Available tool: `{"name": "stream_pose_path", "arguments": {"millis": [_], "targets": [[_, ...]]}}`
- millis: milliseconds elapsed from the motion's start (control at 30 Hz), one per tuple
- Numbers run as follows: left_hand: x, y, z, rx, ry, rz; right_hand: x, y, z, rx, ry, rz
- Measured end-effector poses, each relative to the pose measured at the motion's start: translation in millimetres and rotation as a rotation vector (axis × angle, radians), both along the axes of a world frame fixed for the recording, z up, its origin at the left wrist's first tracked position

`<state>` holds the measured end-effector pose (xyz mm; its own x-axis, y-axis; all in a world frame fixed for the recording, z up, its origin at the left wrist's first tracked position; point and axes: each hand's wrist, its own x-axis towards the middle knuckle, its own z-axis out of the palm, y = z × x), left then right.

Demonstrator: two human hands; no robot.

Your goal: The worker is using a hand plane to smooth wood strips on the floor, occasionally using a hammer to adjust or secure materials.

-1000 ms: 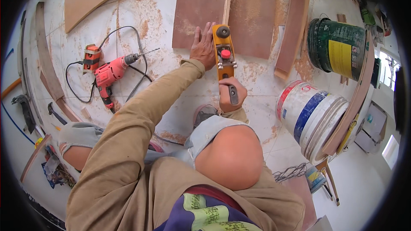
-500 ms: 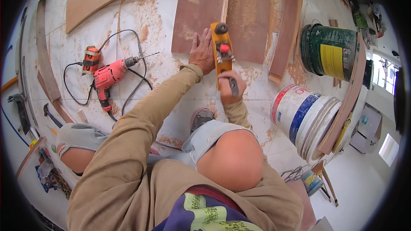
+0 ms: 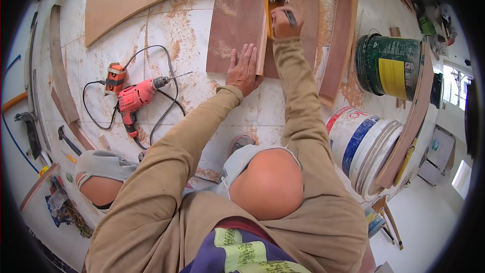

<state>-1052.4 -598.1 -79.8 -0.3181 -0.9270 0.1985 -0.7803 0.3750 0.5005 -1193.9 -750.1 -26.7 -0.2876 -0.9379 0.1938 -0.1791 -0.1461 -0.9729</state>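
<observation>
My right hand (image 3: pixel 286 22) is wrapped round the rear handle of a yellow hand plane (image 3: pixel 268 6) with dark knobs. The plane sits along the pale upright edge of a reddish-brown wooden board (image 3: pixel 230 20). My left hand (image 3: pixel 243 69) lies with stretched fingers on the near end of that board, beside the edge. Its fingertips point away from me, and the thumb side is partly hidden. A second brown board (image 3: pixel 295 55) lies to the right, under my right forearm. Wood shavings are scattered on both boards.
Left of me, a red drill (image 3: pixel 136 96) with a bit lies on the dusty tiles beside an orange socket box (image 3: pixel 115 78) and looped cord. A hammer (image 3: pixel 69 140) is farther left. A green bucket (image 3: pixel 386 64), a white bucket (image 3: pixel 366 144) and planks stand right. A curved panel (image 3: pixel 136 5) lies far left.
My right hand has pushed the plane forward, away from me along the board's edge, and its arm is now stretched out. My left hand stays at the board's near end.
</observation>
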Motion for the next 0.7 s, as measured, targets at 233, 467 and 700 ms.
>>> {"name": "stream_pose_path", "arguments": {"millis": [233, 467, 700], "targets": [[20, 5, -3, 0.018, -0.142, -0.023, 28, 240, 41, 0.198, 0.158, 0.035], [-34, 3, 11, 0.003, 0.095, -0.049, -40, -147, 21, 0.064, 0.278, -0.208], [36, 5, -6, 0.039, -0.036, 0.034, 30, 48, 0, 0.165, -0.221, 0.039]]}}
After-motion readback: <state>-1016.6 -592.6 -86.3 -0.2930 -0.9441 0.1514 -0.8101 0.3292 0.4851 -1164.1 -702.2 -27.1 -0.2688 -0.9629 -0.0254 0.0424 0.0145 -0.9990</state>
